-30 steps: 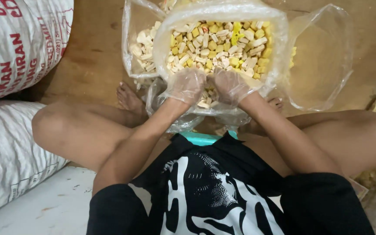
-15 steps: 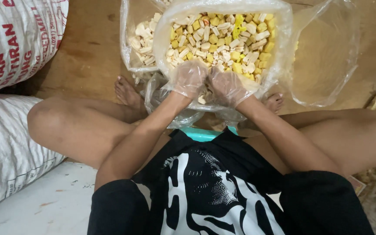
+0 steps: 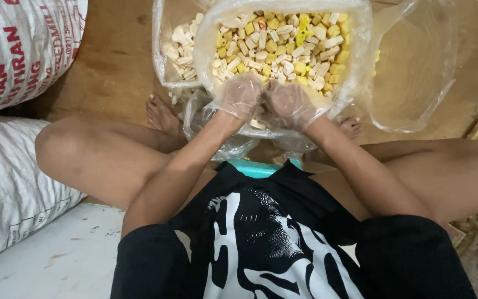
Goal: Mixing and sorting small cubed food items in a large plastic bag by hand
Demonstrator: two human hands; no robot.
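Where hands [image 3: 265, 99] meet, snack bag [image 3: 283, 50] just beyond

Thin, clear plastic gloves, crinkled and faintly glossy, cover the left hand [image 3: 240, 94] and the right hand [image 3: 290, 102]. The big bag [image 3: 355, 83] they press into is transparent plastic film, shiny and wrinkled, filled with matt, dry-looking yellow and cream snack pieces [image 3: 283, 50]. A second clear plastic bag [image 3: 164, 61] of pale pieces lies beside it. The floor [image 3: 112, 61] is brown wood, smooth with a dull sheen. The 2 white sacks [image 3: 12, 182] are coarse woven plastic, matt. The black shirt [image 3: 283, 249] is soft cloth with a flat white print.
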